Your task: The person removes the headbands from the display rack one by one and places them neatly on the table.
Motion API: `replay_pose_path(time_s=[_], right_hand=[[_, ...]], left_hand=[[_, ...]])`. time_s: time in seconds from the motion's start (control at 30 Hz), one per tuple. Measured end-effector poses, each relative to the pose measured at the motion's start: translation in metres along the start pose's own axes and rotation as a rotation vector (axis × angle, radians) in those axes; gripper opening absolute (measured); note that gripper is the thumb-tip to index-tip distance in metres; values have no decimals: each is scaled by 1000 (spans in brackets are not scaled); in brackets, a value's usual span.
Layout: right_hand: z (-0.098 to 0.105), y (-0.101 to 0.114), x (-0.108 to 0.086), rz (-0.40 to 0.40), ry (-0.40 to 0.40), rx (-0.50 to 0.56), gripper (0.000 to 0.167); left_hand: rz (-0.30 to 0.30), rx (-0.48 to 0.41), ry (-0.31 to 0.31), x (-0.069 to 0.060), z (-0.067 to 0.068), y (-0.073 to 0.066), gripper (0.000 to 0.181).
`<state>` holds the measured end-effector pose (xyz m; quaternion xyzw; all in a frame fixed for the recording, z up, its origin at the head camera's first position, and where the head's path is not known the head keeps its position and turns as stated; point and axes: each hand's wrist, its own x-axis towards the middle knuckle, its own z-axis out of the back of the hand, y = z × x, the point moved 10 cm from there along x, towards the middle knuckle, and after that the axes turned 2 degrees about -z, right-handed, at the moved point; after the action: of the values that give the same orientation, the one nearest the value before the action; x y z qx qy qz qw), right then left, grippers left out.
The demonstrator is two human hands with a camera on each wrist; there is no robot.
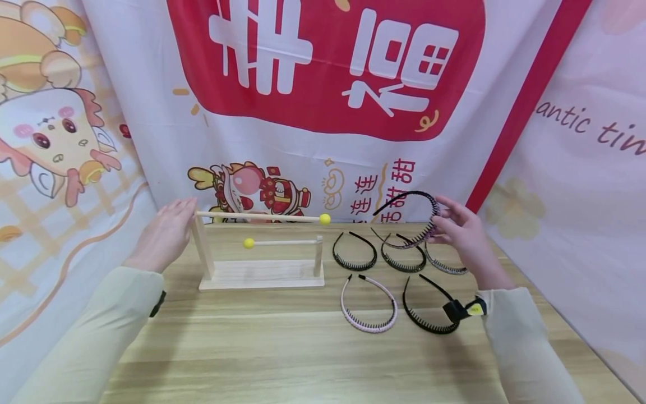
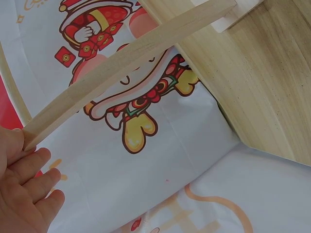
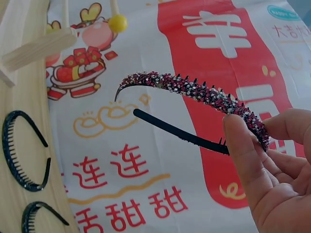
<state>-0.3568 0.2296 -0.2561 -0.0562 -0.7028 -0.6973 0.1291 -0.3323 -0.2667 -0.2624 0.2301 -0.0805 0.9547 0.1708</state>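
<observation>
My right hand (image 1: 465, 234) pinches a glittery headband (image 3: 194, 90) between thumb and fingers, raised over the table at the back right. Dark pink and silver sequins cover its outer side; black teeth line it, and its two ends point left. A wooden display rack (image 1: 262, 274) stands on the table to the left, with two horizontal rods tipped by yellow balls. My left hand (image 1: 166, 233) holds the top of the rack's left post (image 2: 121, 68), thumb on one side and fingers on the other. Both rods are bare.
Several headbands lie right of the rack: a black one (image 1: 355, 267), a dark one (image 1: 404, 268), a silvery one (image 1: 448, 270) partly behind the right hand, a pink one (image 1: 370, 329) and another black one (image 1: 429, 327). Printed cloth (image 1: 282, 123) hangs behind the wooden table (image 1: 282, 348).
</observation>
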Motion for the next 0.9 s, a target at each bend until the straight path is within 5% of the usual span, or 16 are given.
replay_pose_path(time_s=[0.5,0.9], right_hand=[[68,-25,-34,54,-123,198,43],[135,-84,-55,54,-168,150,47]], left_hand=[[-4,4,-2,0,2,-2,41],[-4,7,-3,0,1,-1,40]])
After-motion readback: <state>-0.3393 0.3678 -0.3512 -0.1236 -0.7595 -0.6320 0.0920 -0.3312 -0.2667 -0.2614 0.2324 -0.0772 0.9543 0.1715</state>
